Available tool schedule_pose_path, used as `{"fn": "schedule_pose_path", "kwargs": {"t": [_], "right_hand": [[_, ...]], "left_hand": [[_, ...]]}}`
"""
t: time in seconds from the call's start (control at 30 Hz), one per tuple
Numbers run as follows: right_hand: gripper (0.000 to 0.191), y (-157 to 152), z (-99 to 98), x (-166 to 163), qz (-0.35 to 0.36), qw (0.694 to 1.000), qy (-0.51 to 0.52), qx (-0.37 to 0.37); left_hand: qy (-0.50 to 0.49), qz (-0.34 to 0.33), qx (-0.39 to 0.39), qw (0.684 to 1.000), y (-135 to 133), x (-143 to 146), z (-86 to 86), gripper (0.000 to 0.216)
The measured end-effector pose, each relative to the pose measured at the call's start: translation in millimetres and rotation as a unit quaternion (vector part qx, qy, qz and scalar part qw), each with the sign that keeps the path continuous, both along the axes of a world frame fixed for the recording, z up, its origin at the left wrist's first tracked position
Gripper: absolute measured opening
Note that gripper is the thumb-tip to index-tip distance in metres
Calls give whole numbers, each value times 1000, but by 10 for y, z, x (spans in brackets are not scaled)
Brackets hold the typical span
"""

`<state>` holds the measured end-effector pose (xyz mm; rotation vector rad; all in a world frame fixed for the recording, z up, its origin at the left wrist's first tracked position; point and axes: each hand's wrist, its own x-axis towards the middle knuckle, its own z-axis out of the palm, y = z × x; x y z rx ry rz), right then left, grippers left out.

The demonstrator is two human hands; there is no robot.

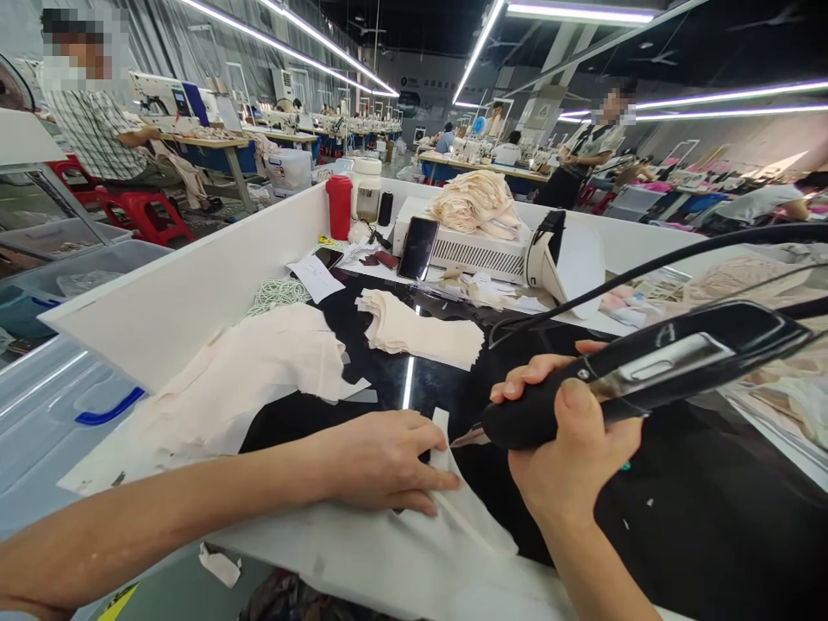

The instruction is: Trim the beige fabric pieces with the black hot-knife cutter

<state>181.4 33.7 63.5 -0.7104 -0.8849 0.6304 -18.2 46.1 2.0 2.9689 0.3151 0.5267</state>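
My left hand [398, 461] lies low over the near edge of the work surface, its fingers spread and pressing on a narrow white fabric strip [466, 504]. Wrapped in my right hand [575, 457] is a black corded handheld tool [653, 366] with a silver panel on its body. Its pointed metal tip [471, 435] is beside the strip, close to my left fingertips; whether it touches the fabric I cannot tell. Beyond my hands, a stack of cut cream fabric pieces [423, 328] rests on the glossy black surface [699, 509].
Pale fabric [272, 354] is heaped on the left, by a low white wall [161, 319]. Along the back are a red cup [339, 207], a phone [418, 248] and a white vented box [466, 250] bearing cloth. A black cable [679, 259] arches over the right side. Other people work farther off.
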Motion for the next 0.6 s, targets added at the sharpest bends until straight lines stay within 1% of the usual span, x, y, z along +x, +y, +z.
{"fn": "schedule_pose_path", "kwargs": {"t": [0.27, 0.47, 0.53, 0.6], "right_hand": [[44, 54, -106, 2, 23, 1000, -11, 3], [47, 50, -95, 45, 20, 1000, -18, -5], [46, 53, -89, 99, 8, 999, -32, -5], [46, 51, -93, 181, -1, 999, -52, -3]], "left_hand": [[-35, 9, 5, 999, -3, 7, -86, 38], [-58, 30, 2, 998, -16, 16, -159, 37], [-68, 48, -1, 997, -19, 45, -152, 31], [-68, 83, -8, 994, -13, 90, -132, 19]]}}
